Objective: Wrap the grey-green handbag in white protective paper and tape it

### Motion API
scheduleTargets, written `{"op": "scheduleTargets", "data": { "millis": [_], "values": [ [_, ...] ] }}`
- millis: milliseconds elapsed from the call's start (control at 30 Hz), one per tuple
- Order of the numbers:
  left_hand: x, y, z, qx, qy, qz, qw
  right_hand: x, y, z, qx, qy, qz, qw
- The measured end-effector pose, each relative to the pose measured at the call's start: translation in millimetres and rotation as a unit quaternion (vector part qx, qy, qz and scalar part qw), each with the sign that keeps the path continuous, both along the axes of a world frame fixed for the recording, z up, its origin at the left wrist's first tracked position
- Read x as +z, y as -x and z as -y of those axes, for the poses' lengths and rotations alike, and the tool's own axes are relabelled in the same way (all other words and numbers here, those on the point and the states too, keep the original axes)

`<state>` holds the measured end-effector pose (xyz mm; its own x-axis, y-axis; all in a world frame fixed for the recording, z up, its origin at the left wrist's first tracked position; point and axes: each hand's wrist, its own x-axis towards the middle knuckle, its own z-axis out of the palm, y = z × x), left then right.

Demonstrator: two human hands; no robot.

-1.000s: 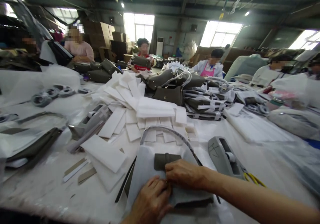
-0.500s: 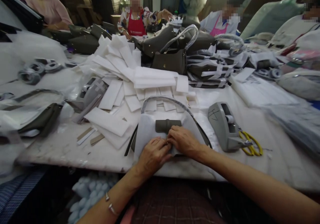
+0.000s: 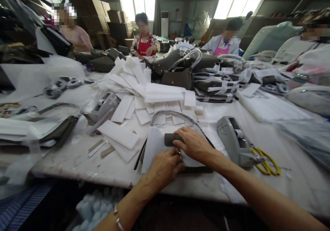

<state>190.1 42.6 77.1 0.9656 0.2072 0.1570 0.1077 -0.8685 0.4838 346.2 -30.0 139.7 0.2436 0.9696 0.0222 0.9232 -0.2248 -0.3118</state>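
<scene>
A dark olive handbag lies in front of me, its front covered by a white protective sheet (image 3: 152, 143). Its handle (image 3: 177, 113) is wrapped in clear film and arches away from me. At the middle of the bag sits an olive closure tab (image 3: 169, 139). My right hand (image 3: 194, 145) bends over this tab from the right, fingertips on it. Just below, my left hand (image 3: 166, 164) is closed with curled fingers at a small metal clasp (image 3: 179, 151). The fingertips partly hide the clasp.
A grey tape dispenser (image 3: 229, 139) and yellow-handled scissors (image 3: 266, 160) are to the right. White foam pieces (image 3: 165, 92) heap up beyond the bag, with stacked olive bags (image 3: 177, 77) behind. Another tape dispenser (image 3: 107, 105) stands left. Several co-workers sit across the table.
My head view has tilted up, showing more of the windows. My right hand has moved up over the closure tab, while my left hand stays at the clasp. A co-worker's raised arm has come down.
</scene>
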Motion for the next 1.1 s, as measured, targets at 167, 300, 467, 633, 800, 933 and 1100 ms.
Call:
{"op": "scheduleTargets", "data": {
  "millis": [167,300,467,633,800,933,1100],
  "values": [
    [5.8,1,-3,-0.011,0.007,-0.015,1.000,-35.4,11,-49,0.022,-0.078,-0.013,0.997],
    [14.1,10,-14,-0.048,0.009,0.023,0.999,-77.7,4,-52,0.020,-0.057,-0.013,0.998],
    [8.3,55,-66,0.140,-0.062,0.165,0.974,-86.3,-4,-46,0.016,-0.049,-0.031,0.998],
    [-36.0,107,-100,0.181,-0.205,0.046,0.961,-78.0,-5,-46,0.027,-0.032,-0.076,0.996],
    [-57.4,113,-115,0.180,-0.205,-0.030,0.962,-76.3,-4,-36,0.043,-0.021,-0.090,0.995],
    [-50.4,105,-126,0.203,-0.201,-0.023,0.958,-82.7,-4,-28,0.045,-0.037,-0.105,0.993],
    [-30.7,103,-128,0.199,-0.136,-0.013,0.970,-98.2,-7,-27,0.031,-0.062,-0.129,0.989]
  ]
}}
